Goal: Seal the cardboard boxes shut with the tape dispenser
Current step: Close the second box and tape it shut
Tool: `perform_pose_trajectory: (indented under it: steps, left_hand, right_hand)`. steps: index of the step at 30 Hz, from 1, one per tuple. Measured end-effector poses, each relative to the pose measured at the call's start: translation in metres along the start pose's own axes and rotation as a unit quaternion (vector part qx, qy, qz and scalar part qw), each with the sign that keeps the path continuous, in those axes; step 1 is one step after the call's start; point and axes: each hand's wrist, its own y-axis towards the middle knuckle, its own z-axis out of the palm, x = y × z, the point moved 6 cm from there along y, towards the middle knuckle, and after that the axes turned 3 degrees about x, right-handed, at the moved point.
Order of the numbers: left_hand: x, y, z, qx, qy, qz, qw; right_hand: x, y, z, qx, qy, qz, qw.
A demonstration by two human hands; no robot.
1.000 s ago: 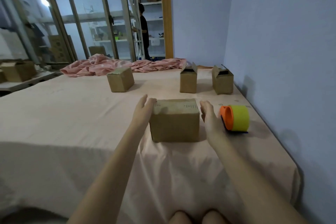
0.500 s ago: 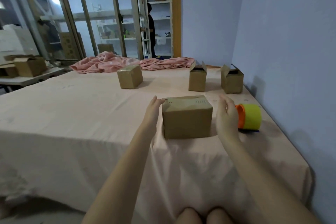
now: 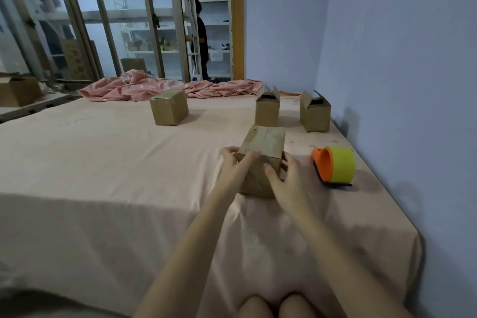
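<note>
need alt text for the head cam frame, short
Both hands, left hand and right hand, grip a small closed cardboard box on a pink-covered table. A tape dispenser with a yellow roll lies just right of it; three more boxes stand farther back, two with flaps open.

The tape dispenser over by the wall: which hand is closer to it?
The right hand. It grips the near box on the side facing the tape dispenser, with a gap between. The left hand grips the box's far side.
</note>
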Motion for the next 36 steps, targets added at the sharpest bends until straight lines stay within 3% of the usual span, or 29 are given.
perform_pose_trajectory:
  steps: [2,4,8,10,12,13,15,18,21,24,28,31,36]
  left_hand:
    - [-0.002,-0.001,0.012,0.045,0.029,0.036,0.998]
    - [-0.004,-0.003,0.024,0.073,0.07,0.084,0.991]
    - [-0.009,-0.007,0.041,0.052,0.117,0.122,0.984]
    - [-0.012,-0.006,0.044,0.037,0.144,0.131,0.98]
    - [-0.023,-0.007,0.042,0.008,0.223,0.174,0.959]
    - [-0.031,-0.008,0.042,0.001,0.262,0.21,0.942]
    - [-0.044,-0.01,0.049,0.015,0.347,0.28,0.895]
    - [-0.048,-0.011,0.065,0.058,0.459,0.32,0.827]
    - [-0.046,-0.007,0.068,0.074,0.457,0.311,0.83]
    - [-0.046,-0.002,0.071,0.096,0.471,0.297,0.825]
    - [-0.05,-0.003,0.07,0.129,0.462,0.269,0.835]
    - [-0.06,-0.009,0.067,0.107,0.46,0.293,0.831]
    - [-0.068,-0.04,0.099,0.105,0.465,0.336,0.813]
  right_hand:
    - [-0.003,0.005,-0.017,-0.025,-0.026,-0.026,0.999]
    - [-0.01,0.009,-0.026,-0.002,-0.013,-0.022,1.0]
    - [-0.016,0.016,-0.04,0.023,-0.082,-0.034,0.996]
    - [-0.004,0.012,-0.057,-0.049,-0.159,-0.105,0.98]
    - [0.008,0.0,-0.079,-0.172,-0.233,-0.193,0.938]
    - [0.007,-0.004,-0.091,-0.228,-0.249,-0.2,0.92]
    - [-0.01,-0.003,-0.112,-0.269,-0.23,-0.133,0.926]
    - [-0.053,0.006,-0.119,-0.172,-0.149,0.019,0.973]
    - [-0.08,0.008,-0.109,-0.06,-0.06,0.071,0.994]
    - [-0.087,0.013,-0.113,-0.018,-0.101,0.076,0.992]
    - [-0.066,0.015,-0.124,-0.029,-0.101,0.024,0.994]
    - [-0.03,0.015,-0.134,-0.081,-0.08,-0.035,0.993]
    - [0.028,0.004,-0.154,-0.172,0.061,-0.082,0.98]
